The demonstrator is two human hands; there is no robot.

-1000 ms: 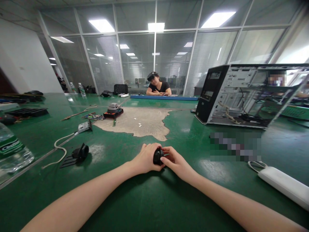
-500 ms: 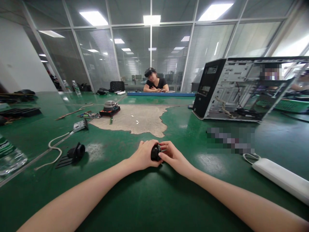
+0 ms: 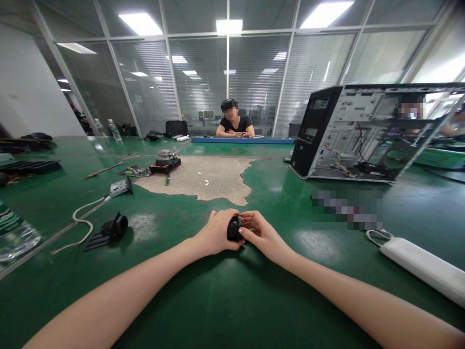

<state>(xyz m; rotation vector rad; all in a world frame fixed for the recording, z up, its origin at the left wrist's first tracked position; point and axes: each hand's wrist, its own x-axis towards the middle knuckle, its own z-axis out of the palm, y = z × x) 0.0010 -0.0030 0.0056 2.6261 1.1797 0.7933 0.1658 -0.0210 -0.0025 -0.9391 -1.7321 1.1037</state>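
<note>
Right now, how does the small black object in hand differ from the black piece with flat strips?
The small black object is gripped in the left hand, the right hand touching it; the black piece with flat strips lies on the green table. The object looks compact; the piece has protruding strips. The hands partly hide the object; the piece is uncovered. Both are black.

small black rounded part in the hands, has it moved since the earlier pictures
No, not visibly: the small black rounded part stays in front of the jagged beige patch on the green tabletop; only the view shifted.
</note>
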